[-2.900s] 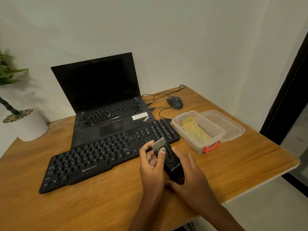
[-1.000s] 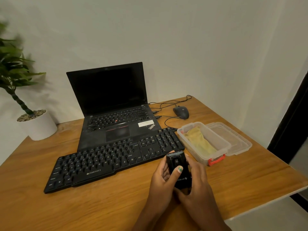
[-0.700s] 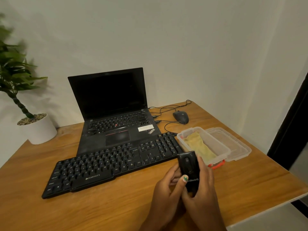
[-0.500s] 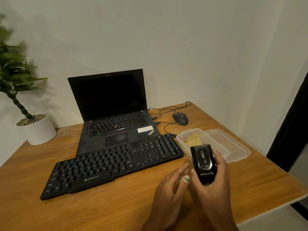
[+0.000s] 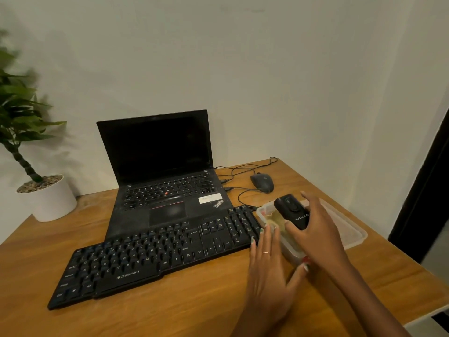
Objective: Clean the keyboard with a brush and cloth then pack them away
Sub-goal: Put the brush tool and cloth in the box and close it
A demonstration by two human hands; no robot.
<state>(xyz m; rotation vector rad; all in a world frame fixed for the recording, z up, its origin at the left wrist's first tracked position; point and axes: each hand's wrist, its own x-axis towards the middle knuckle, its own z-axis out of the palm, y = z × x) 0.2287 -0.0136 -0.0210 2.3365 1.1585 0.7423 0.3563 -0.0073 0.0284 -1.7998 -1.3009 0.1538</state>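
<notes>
Keyboard (image 5: 155, 261), black, lay on the wooden counter (image 5: 194, 312) in front of the open laptop (image 5: 165, 188), its right end just beside the clear plastic box (image 5: 261, 214). Your right hand (image 5: 315, 234) had its fingers curled round the black brush case (image 5: 291, 212), holding it over that box, above the yellow cloth (image 5: 277, 220) lying inside. Your left hand (image 5: 269, 268) had its fingers straight and relaxed, grasping nothing, reaching along the near left side of the box; whether the fingertips touched its rim could not be told. The box's lid (image 5: 352, 232) lay on the counter just beyond it to the right. A black mouse (image 5: 262, 182) sat farther back, its cable running to the laptop. A potted plant (image 5: 36, 171) stood at the counter's far left.
</notes>
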